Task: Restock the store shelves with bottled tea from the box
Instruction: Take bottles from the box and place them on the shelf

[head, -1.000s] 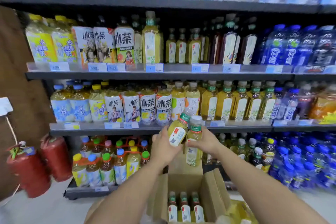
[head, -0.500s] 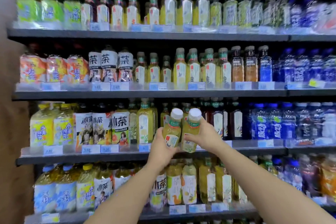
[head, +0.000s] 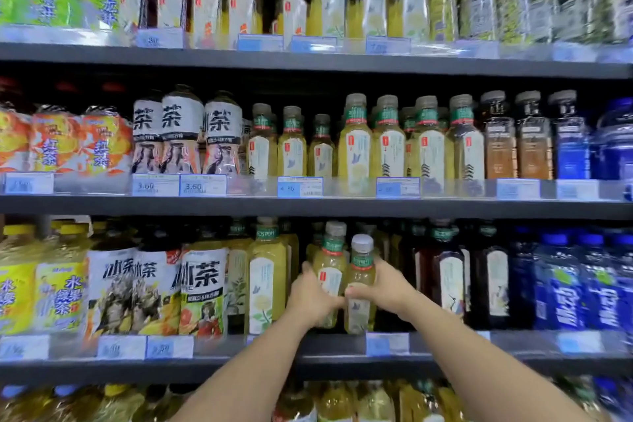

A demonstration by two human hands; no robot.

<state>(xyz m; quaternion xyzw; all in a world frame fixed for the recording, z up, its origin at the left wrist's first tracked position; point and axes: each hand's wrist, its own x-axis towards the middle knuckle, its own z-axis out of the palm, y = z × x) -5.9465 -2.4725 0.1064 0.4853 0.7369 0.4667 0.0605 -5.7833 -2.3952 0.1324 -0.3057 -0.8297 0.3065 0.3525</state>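
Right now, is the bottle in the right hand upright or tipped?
Upright. The right-hand bottle stands with its grey cap straight above its base at the shelf edge, held in the right hand. Whether it rests there: cannot tell.

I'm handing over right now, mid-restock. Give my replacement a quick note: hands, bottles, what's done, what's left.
Left hand: grip closed on a yellow tea bottle, gray cap.
Right hand: grip closed on a second tea bottle, white cap.
Both bottles are upright, side by side, at the front of the third shelf, in the gap between the tall yellow tea and the dark tea bottles.
Done: the pair has reached that slot.
Left: whether they stand on the shelf cannot be told; set down, release, fetch more. The box is out of view.
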